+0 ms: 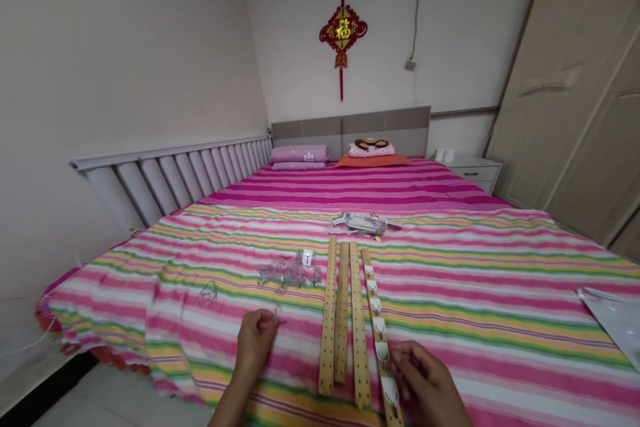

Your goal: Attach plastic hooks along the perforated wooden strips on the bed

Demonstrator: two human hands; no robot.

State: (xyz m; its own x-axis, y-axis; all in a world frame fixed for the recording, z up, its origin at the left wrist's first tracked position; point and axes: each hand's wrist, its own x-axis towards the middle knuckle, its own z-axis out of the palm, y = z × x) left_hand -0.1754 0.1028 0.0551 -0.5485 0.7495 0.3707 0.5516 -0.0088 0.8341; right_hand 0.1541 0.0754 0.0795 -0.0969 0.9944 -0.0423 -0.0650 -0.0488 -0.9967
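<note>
Several perforated wooden strips (pixel 345 320) lie side by side on a striped bedspread (pixel 475 293). The rightmost strip (pixel 379 327) carries a row of white hooks. My right hand (pixel 427 383) rests at its near end, fingers curled on the strip beside a white hook (pixel 389 389). My left hand (pixel 256 340) is left of the strips, fingers pinched on a small clear piece that I cannot make out. A pile of clear plastic hooks (pixel 290 272) lies just beyond that hand.
A clear bag of parts (pixel 361 223) lies past the strips' far ends. A grey-white sheet (pixel 615 320) sits at the bed's right edge. Pillows (pixel 299 155) lie at the headboard, a nightstand (pixel 475 172) and wardrobe (pixel 575 100) stand right, a padded rail (pixel 175 177) left.
</note>
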